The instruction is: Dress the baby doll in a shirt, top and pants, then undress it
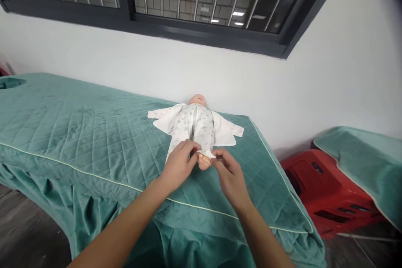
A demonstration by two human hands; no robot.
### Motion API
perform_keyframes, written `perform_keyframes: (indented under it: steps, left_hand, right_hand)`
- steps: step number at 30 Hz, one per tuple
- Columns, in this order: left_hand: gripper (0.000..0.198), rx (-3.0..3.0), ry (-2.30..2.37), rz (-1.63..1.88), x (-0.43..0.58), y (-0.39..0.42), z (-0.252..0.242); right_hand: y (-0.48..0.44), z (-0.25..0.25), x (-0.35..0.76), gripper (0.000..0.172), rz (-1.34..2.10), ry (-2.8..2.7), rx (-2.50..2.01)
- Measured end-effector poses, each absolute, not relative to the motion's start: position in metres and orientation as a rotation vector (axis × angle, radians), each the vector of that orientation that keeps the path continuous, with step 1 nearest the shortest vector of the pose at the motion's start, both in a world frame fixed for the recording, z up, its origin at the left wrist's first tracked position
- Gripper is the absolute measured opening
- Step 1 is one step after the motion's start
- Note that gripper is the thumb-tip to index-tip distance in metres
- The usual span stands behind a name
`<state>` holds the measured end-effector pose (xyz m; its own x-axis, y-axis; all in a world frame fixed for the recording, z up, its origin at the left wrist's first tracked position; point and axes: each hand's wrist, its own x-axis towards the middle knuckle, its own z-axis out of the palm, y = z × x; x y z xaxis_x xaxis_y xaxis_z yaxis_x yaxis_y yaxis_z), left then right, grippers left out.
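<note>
A baby doll [197, 100] lies on its back on the green quilted bed cover, its head toward the wall. White printed baby clothes [204, 127] cover its body and legs, with a jacket spread out and its sleeves reaching to both sides. At the near end a bare foot [204, 162] of the doll pokes out of a trouser leg. My left hand [180, 161] pinches the cuff of that leg on its left side. On the other side my right hand [228, 172] pinches the same cuff between thumb and fingers.
The green bed cover [94, 130] has a pale piped edge and hangs down in folds at the front. A white wall and a dark-framed window [201, 35] stand behind. Red plastic stools [329, 188] sit at the right, partly under green cloth [367, 159].
</note>
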<state>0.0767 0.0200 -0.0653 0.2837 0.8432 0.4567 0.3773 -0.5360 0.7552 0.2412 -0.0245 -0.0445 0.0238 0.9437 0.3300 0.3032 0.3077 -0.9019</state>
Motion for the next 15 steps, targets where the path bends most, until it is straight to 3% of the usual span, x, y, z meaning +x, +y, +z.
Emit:
perform_keyframes:
  steps: [10,15]
  left_hand:
    - [0.025,2.475,1.215,1.011,0.075,0.041,-0.078]
    - [0.027,2.579,1.341,0.925,0.066,0.029,-0.077]
  right_hand:
    - [-0.029,-0.062,0.228,0.021,0.907,-1.515,-1.221]
    - [-0.033,-0.075,0.233,0.012,0.723,-1.559,-1.349]
